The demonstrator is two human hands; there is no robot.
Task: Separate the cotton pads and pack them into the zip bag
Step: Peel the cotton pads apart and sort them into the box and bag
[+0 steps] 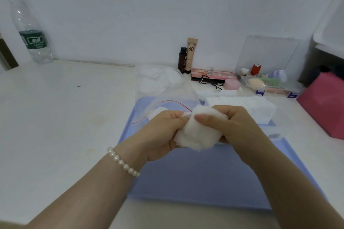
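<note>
Both hands hold one clump of white cotton pads (197, 132) above the blue mat (195, 176). My left hand (163, 132) pinches the clump's upper left corner; a pearl bracelet is on that wrist. My right hand (230, 124) grips the clump's right side, thumb across the front. A clear zip bag (167, 96) with a red seal line lies open just behind my hands, holding some white pads. A flat stack of cotton pads (247, 106) lies to the right behind my right hand.
A water bottle (30, 33) stands far left by the wall. At the back stand a brown bottle (182, 60), a BB cream tube (191, 55), a pink palette (212, 74) and a clear box (268, 72) of cosmetics. A pink box (323, 102) sits at the right edge.
</note>
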